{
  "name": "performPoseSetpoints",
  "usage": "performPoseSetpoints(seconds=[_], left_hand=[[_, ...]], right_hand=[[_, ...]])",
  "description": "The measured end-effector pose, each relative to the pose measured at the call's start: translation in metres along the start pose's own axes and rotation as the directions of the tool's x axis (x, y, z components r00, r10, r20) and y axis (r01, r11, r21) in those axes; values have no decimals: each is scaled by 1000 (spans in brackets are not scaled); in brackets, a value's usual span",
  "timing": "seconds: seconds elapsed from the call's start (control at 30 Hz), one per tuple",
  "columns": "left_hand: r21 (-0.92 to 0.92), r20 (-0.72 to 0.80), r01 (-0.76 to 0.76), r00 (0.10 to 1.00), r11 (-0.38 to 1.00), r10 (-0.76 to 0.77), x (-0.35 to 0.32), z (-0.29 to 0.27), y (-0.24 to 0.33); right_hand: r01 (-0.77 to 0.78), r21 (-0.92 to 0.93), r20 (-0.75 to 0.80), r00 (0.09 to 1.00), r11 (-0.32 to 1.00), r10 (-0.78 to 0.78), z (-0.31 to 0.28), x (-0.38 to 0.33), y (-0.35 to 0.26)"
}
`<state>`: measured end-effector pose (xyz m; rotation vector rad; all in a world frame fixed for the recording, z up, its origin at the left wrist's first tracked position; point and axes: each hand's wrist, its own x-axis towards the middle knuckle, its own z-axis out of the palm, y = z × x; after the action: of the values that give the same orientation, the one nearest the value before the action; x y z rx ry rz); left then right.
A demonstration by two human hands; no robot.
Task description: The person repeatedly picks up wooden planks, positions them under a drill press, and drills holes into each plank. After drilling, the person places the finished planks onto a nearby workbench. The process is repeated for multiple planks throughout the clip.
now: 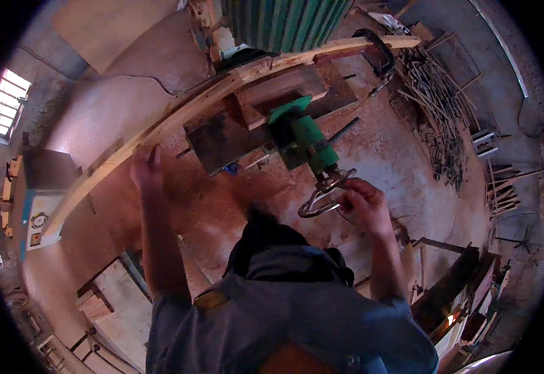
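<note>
My right hand (pixel 364 202) is closed around the rim of a metal handwheel (pixel 314 212), which sits on the near end of a green machine part (pixel 312 140). Beyond that part, a short thick wood block (pixel 284 93) lies against a long wooden beam (pixel 178 118), which looks curved in this view. My left hand (pixel 146 168) is raised at the near edge of the beam's left stretch. Its fingers are bent and somewhat apart, with nothing visible between them; whether they touch the beam is unclear. A dark metal table (pixel 219 140) extends left of the green part.
A black C-clamp (pixel 381 53) grips the beam's right end. Behind the beam rises a ribbed green machine housing (pixel 284 22). Scrap sticks (pixel 437 112) are heaped at right. A grey cabinet with a dial (pixel 38 218) stands left. Reddish sawdust covers the floor (pixel 222 212).
</note>
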<state>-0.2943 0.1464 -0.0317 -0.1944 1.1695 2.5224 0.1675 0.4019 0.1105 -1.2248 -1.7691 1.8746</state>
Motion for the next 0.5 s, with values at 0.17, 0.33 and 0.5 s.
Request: performPoseSetpoints(seconds=[0.17,0.33,0.5], left_hand=[[10,-74,41,996,999,-40,18,14,-19],[97,-89,118,990,988,-110,35,8,-33],[171,150,207,961,963,-233,19,56,-60]], right_hand=[[-15,14,-38,999,1000,15,6,0,-2],[-47,122,-12,999,991,49,9,6,-9],[46,117,29,998,992,-49,-12,21,-9]])
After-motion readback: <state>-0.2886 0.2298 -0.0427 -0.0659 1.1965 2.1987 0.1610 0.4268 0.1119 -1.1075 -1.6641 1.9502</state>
